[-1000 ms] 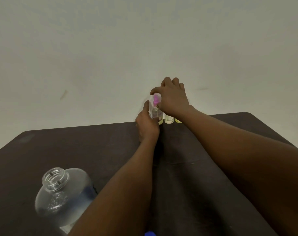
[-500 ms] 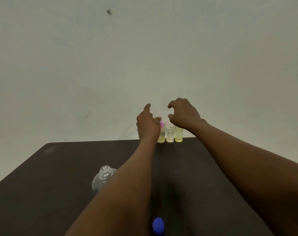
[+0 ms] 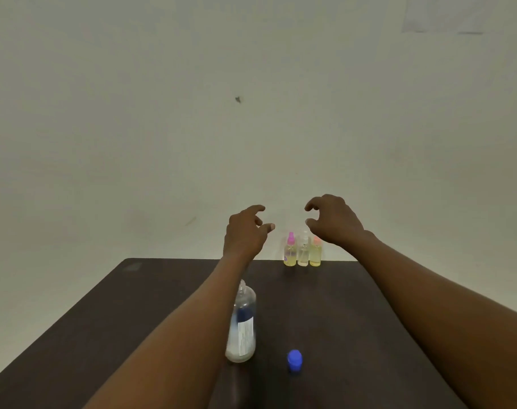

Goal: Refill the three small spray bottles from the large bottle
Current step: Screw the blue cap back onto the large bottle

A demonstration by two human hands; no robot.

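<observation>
Three small spray bottles stand in a tight row at the table's far edge: a pink-capped one (image 3: 290, 252), a clear one (image 3: 303, 252) in the middle, and an orange-capped one (image 3: 315, 251). The large clear bottle (image 3: 243, 326) stands uncapped near the front, partly behind my left forearm. Its blue cap (image 3: 294, 361) lies on the table to its right. My left hand (image 3: 245, 233) hovers left of the row, fingers curled apart, holding nothing. My right hand (image 3: 332, 220) hovers above and right of the row, also empty with fingers apart.
The dark brown table (image 3: 133, 314) backs onto a plain pale wall. A sheet of paper (image 3: 446, 13) is stuck on the wall at the top right.
Both hands let go of the pink-capped bottle, which now stands in the row. The hands have drawn apart and back. The view has tilted upward.
</observation>
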